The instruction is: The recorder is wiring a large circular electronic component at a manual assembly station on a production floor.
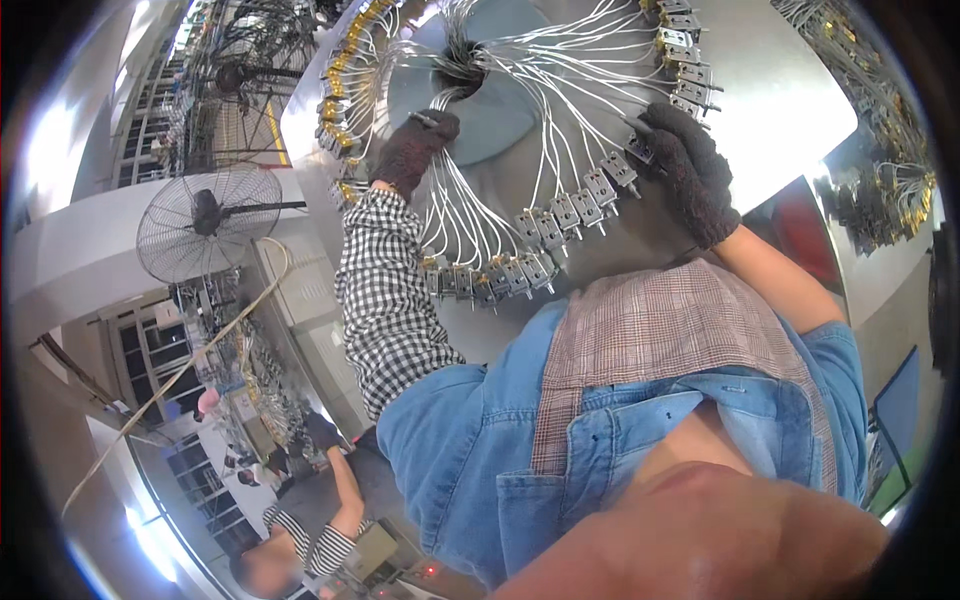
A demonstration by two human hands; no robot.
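Note:
White wires [462, 205] fan out from the dark central hole of a round grey disc [500, 135]. Each wire ends in a small silver metal switch-like block [563, 212] with a short shaft, and these blocks form a ring around the disc. My left hand [415, 150], in a dark knitted glove, is closed around a bundle of the wires by the disc's left side. At the right of the ring, my right hand [692, 172], gloved alike, is closed at one of the metal blocks [640, 150]. Its fingertips partly hide that block.
Brass-coloured blocks [335, 110] line the ring's left side on a shiny metal table [790, 110]. More wired parts hang at the far right [890, 200]. A caged fan [207, 212] stands at left, and another person [315, 530] works at a bench lower left.

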